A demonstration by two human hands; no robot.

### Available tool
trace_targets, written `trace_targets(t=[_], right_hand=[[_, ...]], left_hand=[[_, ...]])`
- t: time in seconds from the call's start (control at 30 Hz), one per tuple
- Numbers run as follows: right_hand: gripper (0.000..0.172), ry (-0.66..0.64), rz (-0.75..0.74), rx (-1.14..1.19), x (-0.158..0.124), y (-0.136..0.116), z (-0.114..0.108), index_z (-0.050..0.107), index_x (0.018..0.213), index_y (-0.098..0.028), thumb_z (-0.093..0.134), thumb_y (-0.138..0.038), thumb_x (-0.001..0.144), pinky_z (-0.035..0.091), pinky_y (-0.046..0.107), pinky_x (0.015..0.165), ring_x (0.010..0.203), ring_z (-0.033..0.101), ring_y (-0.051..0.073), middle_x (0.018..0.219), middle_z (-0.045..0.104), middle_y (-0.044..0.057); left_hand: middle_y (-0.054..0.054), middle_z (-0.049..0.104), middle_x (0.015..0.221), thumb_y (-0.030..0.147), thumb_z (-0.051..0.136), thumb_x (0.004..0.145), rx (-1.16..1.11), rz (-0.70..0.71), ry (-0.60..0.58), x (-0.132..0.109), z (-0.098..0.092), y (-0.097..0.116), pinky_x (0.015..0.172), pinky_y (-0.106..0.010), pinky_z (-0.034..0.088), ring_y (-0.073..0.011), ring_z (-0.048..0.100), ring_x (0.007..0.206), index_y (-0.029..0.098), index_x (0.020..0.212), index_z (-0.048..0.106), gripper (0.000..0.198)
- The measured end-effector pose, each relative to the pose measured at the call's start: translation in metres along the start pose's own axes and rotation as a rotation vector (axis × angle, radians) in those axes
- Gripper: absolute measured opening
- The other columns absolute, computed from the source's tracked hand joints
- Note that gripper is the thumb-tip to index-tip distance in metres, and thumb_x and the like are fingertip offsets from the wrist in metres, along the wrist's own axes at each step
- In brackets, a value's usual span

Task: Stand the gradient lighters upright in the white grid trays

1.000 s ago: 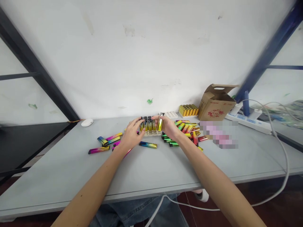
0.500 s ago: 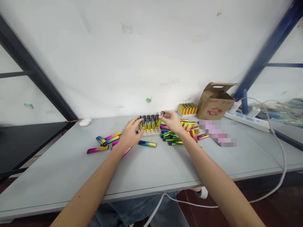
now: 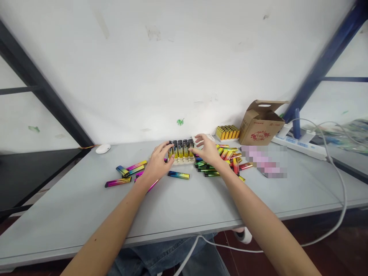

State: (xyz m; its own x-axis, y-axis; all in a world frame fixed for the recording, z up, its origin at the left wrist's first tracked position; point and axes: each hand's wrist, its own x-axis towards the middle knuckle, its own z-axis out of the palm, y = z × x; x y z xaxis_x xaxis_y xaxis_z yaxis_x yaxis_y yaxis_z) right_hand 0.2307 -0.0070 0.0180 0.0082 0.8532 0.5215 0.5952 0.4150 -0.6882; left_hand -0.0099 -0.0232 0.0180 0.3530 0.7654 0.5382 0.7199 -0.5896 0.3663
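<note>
Several lighters (image 3: 180, 148) with black tops and blue-to-yellow bodies stand upright in a pale slotted tray (image 3: 184, 161) near the wall. At the tray's left end is my left hand (image 3: 159, 159), its thumb and fingers apart beside the end lighters; whether they touch is unclear. My right hand (image 3: 208, 149) is at the right end, fingers spread, the thumb close to the last lighter and nothing gripped. Beneath and beside it lies a pile of shiny coloured lighters (image 3: 212, 173). A blue-and-yellow lighter (image 3: 178, 175) lies in front of the tray.
More loose lighters (image 3: 118, 181) lie on the left of the grey table (image 3: 184, 211). Behind the pile are a tray of yellow lighters (image 3: 228, 132) and an open cardboard box (image 3: 263, 126). A power strip (image 3: 300, 147), a white cable (image 3: 343, 207) and a white mouse (image 3: 103, 148) are also there.
The lighter that my right hand held tilted over the tray's right end now stands upright in it. My right fingers have let go and spread. My left hand has hardly moved.
</note>
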Motion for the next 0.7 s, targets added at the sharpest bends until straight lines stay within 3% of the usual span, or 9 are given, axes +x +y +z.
trace_targets(t=[0.13,0.23,0.37,0.5,0.7], right_hand=[[0.021,0.115,0.035,-0.023,0.006,0.012,-0.008,0.058,0.105,-0.019,0.051,-0.032,0.09,0.048,0.034,0.079,0.088,0.064,0.021,0.097,0.068,0.008],[0.022,-0.018,0.051,-0.258,0.004,0.02,-0.006,0.064,0.101,-0.017,0.046,-0.018,0.089,0.044,0.037,0.091,0.102,0.063,0.025,0.105,0.071,0.012],[0.025,-0.244,0.049,-0.491,-0.002,0.017,0.002,0.069,0.101,-0.016,0.047,-0.018,0.089,0.041,0.039,0.093,0.104,0.063,0.028,0.107,0.072,0.014],[0.022,-0.248,0.106,-0.536,-0.003,0.011,0.002,0.07,0.097,-0.019,0.049,-0.022,0.089,0.042,0.036,0.088,0.1,0.065,0.027,0.101,0.074,0.012],[0.028,-0.223,0.164,-0.441,-0.002,0.011,0.0,0.062,0.114,-0.02,0.055,-0.02,0.087,0.045,0.036,0.084,0.098,0.066,0.026,0.103,0.074,0.008]], left_hand=[[-0.006,0.048,0.144,0.035,0.047,0.092,0.003,-0.009,0.0,0.0,0.0,0.001,0.11,-0.048,0.04,-0.0269,0.044,0.132,0.026,0.131,0.053,0.04],[-0.005,0.047,0.144,0.035,0.046,0.093,0.007,-0.002,-0.004,-0.001,0.001,0.0,0.11,-0.047,0.04,-0.0264,0.044,0.132,0.027,0.132,0.052,0.041],[-0.005,0.047,0.144,0.035,0.046,0.093,0.013,0.003,0.008,-0.002,0.002,-0.001,0.111,-0.047,0.039,-0.0265,0.044,0.132,0.027,0.132,0.052,0.041],[-0.006,0.047,0.144,0.034,0.046,0.093,0.011,0.011,0.009,-0.002,0.002,-0.002,0.11,-0.046,0.04,-0.0266,0.044,0.132,0.027,0.132,0.052,0.041],[-0.006,0.047,0.144,0.034,0.046,0.093,0.02,0.0,0.002,-0.002,0.002,-0.001,0.111,-0.046,0.039,-0.0265,0.044,0.132,0.026,0.132,0.052,0.04]])
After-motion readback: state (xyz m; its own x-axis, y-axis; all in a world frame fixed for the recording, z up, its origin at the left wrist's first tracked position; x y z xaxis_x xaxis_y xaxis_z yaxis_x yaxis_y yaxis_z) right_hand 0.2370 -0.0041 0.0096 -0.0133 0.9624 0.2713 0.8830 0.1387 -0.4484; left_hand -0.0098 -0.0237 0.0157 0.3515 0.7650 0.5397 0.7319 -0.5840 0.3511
